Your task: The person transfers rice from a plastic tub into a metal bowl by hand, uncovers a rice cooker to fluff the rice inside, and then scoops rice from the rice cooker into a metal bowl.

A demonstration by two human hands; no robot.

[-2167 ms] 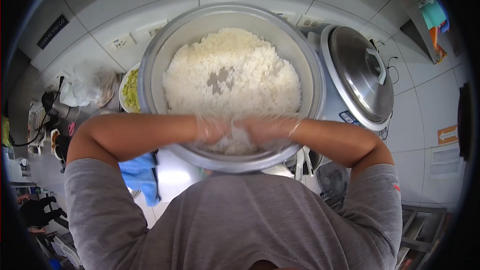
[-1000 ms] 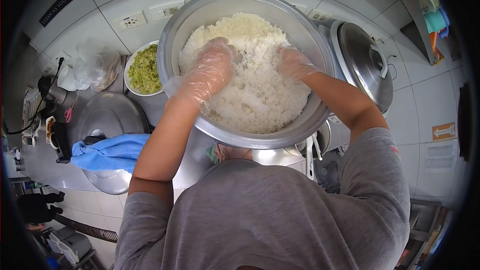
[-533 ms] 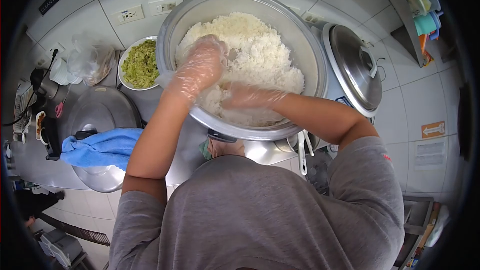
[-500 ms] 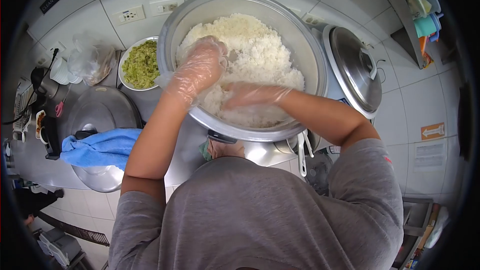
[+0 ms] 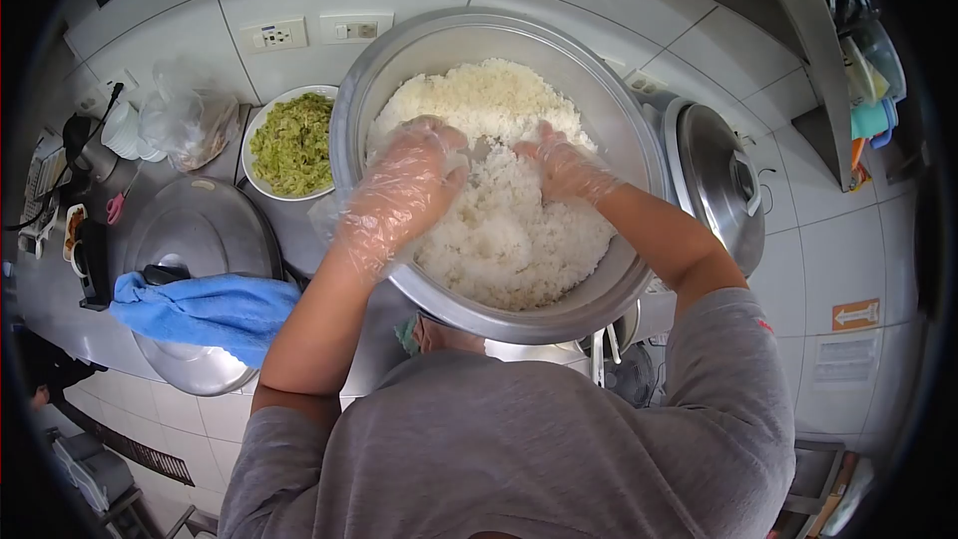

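Note:
A big metal pot (image 5: 351,90) full of cooked white rice (image 5: 499,230) stands in front of me. My left hand (image 5: 414,170), in a clear plastic glove, rests at the left part of the rice, fingers bent and thumb apart. On the right side, my gloved right hand (image 5: 567,165) touches the rice, its fingers apart and pointing away from me. Some fingertips are sunk in the grains and hidden. Between the hands a small patch of the pot's bottom shows through. Neither hand visibly grips anything.
Left of the pot is a white bowl of chopped green food (image 5: 291,145). A large metal lid (image 5: 215,220) carries a blue towel (image 5: 205,309). Another lidded pot (image 5: 714,175) stands at the right. A metal shelf (image 5: 798,0) juts out at upper right.
My right hand has moved away from me, from the near rice to the far right part. The left hand stays at the left side. The camera view has shifted slightly.

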